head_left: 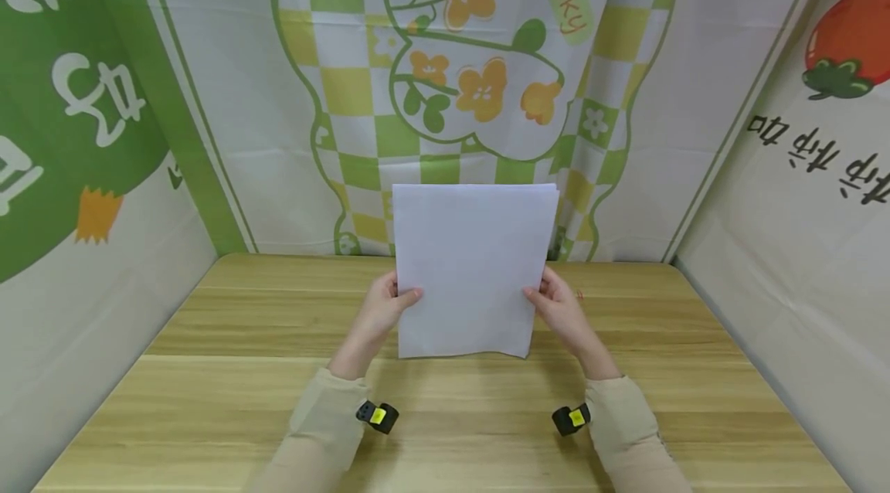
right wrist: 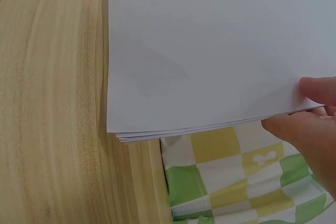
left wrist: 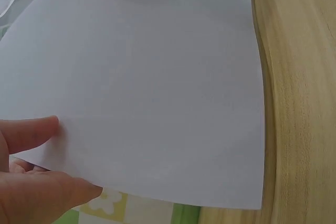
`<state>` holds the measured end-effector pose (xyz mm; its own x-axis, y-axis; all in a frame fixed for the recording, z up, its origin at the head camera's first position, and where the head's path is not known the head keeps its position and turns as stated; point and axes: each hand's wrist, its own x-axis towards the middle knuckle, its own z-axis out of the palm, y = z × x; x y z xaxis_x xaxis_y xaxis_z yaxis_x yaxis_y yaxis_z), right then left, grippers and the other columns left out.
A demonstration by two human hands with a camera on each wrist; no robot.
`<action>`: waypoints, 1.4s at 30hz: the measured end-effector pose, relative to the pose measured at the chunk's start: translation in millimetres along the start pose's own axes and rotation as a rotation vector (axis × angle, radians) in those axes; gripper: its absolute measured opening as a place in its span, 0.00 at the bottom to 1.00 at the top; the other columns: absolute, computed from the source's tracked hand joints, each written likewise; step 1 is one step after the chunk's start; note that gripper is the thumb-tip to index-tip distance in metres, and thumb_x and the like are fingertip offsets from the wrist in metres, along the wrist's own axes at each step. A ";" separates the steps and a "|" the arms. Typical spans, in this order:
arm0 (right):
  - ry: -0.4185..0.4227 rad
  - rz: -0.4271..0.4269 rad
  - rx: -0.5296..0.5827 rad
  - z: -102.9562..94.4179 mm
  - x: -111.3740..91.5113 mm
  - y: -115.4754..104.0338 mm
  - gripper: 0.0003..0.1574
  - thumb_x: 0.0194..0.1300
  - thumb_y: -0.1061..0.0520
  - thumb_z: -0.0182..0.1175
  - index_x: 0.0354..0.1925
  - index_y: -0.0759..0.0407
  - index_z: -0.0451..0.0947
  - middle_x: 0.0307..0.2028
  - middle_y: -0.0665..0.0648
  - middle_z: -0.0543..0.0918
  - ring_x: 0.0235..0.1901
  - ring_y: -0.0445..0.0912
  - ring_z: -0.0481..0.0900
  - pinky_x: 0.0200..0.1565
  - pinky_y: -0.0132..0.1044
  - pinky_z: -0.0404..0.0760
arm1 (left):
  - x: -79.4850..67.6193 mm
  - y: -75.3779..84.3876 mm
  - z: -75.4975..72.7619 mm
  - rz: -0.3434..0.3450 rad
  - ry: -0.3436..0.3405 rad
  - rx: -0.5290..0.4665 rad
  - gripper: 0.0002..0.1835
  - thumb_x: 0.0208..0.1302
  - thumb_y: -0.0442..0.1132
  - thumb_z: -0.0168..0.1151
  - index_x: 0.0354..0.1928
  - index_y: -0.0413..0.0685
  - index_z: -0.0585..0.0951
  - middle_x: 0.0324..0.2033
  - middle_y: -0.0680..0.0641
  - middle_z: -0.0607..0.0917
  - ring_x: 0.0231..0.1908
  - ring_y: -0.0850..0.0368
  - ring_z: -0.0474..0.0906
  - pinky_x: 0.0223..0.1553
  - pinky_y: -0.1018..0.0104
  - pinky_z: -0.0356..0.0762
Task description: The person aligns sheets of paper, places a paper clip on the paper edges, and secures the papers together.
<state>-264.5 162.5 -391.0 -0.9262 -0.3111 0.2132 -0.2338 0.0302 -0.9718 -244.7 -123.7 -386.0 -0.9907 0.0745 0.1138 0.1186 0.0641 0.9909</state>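
A stack of white paper sheets point(head_left: 473, 261) stands nearly upright above the wooden table, its blank face toward me. My left hand point(head_left: 385, 306) grips its left edge, thumb on the front and fingers behind. On the opposite edge my right hand point(head_left: 560, 307) pinches the sheets the same way. In the right wrist view, several sheet edges point(right wrist: 142, 136) fan slightly apart at the lower corner. The left wrist view shows the paper point(left wrist: 157, 87) bowed a little, with the left thumb point(left wrist: 31, 134) pressing its face.
The wooden table point(head_left: 243, 392) spreads under both forearms. Printed cloth walls surround it: a checkered back curtain point(head_left: 354, 91), a green left panel point(head_left: 62, 91) and a right panel with a tomato print point(head_left: 848, 45). Black wrist straps point(head_left: 378, 416) are on both sleeves.
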 end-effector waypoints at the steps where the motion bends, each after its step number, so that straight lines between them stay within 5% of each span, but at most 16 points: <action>1: 0.001 -0.001 0.002 0.0 0.1 -0.3 0.31 0.70 0.70 0.45 0.69 0.66 0.54 0.57 0.74 0.70 0.47 0.36 0.77 0.46 0.33 0.79 | -0.2 0.5 0.6 0.005 0.004 0.002 0.20 0.63 0.25 0.53 0.58 0.31 0.71 0.54 0.32 0.77 0.53 0.47 0.74 0.61 0.49 0.66; 42: -0.014 -0.017 0.001 -5.7 -4.7 7.9 0.32 0.70 0.66 0.49 0.68 0.70 0.52 0.60 0.76 0.67 0.47 0.35 0.77 0.48 0.32 0.79 | -3.3 2.9 -6.3 -0.011 -0.002 0.025 0.23 0.64 0.27 0.55 0.61 0.33 0.69 0.53 0.32 0.78 0.55 0.45 0.74 0.61 0.50 0.67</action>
<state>-263.7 169.6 -399.1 -0.9179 -0.3250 0.2279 -0.2488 0.0236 -0.9683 -241.5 -130.1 -383.1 -0.9919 0.0757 0.1025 0.1091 0.0895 0.9900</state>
